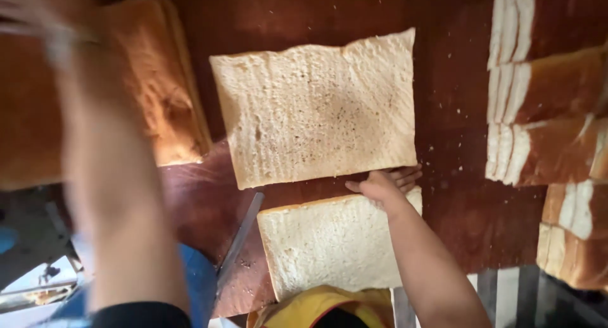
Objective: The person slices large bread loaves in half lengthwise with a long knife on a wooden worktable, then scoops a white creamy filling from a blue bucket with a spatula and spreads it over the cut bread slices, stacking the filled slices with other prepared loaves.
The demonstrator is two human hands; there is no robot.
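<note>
My right hand (383, 187) flat on near bread slab (335, 246), fingers spread over far edge, pressing, not clamped. Second slab (315, 107) lies just beyond, cut face up, on wooden table (456, 144). My left hand (44, 24) raised over whole loaf (161, 87), blurred; finger state, cannot tell. Knife blade (240, 236) beside near slab. Judge: slab-splitting step; next needs steady hold, level blade.

One head-worn camera looks steeply down, close over a wooden table (456, 113); bread slabs (313, 106) fill the frame's centre, arms entering from below.
</note>
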